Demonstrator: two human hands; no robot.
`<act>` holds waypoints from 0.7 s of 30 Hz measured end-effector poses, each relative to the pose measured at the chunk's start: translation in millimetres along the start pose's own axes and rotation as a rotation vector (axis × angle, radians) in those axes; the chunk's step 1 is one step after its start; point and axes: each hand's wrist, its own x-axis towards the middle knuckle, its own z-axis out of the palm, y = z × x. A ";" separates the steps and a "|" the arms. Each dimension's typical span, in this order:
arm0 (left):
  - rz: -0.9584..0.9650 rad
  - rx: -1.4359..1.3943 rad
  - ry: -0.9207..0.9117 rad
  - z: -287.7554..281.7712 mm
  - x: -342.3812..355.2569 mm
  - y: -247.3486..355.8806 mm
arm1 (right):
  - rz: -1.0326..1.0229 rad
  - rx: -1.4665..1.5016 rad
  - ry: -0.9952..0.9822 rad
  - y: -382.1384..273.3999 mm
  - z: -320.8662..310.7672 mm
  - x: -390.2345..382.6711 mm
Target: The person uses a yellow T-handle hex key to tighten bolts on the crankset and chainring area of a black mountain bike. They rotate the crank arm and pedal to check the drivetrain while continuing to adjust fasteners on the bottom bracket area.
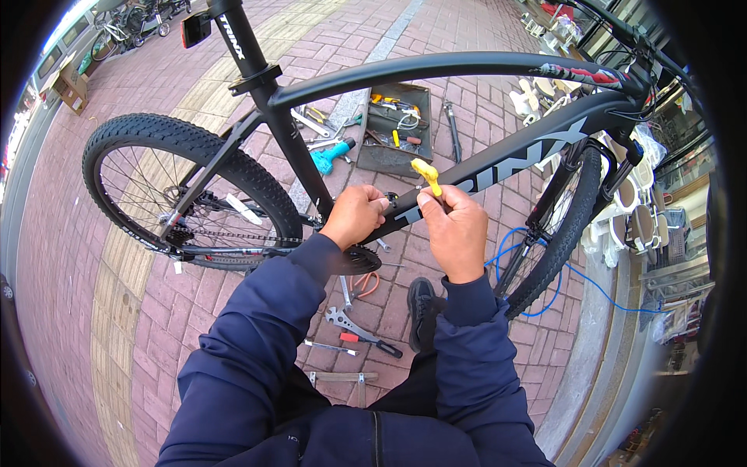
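Observation:
A black bicycle (296,156) stands side-on before me, its rear wheel at the left and its front wheel at the right. My left hand (356,214) pinches a small dark part (391,200) at the down tube, just above the crank area; the part is too small to make out fully. My right hand (453,229) is closed on a yellow-handled tool (426,175), held upright close beside that part. The tool's working end is mostly hidden by my fingers.
Behind the frame lie an open toolbox (408,159), a turquoise power tool (328,159) and loose tools. A large wrench (354,327) and screwdrivers lie near my feet. A blue hose (593,280) crosses toward a step (591,366). White goods (646,226) line the shopfront; a cardboard box (71,84) stands left.

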 end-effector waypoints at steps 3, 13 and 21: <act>-0.024 -0.029 -0.006 3.1 3.6 -1.5 | -0.012 -0.007 0.005 -1.6 -1.3 0.8; -0.032 -0.031 0.015 9.7 7.5 -2.6 | 0.027 -0.010 0.015 -5.9 -7.6 1.2; 0.051 0.141 0.085 12.5 8.1 -3.6 | 0.024 -0.047 -0.002 -8.1 -8.6 0.3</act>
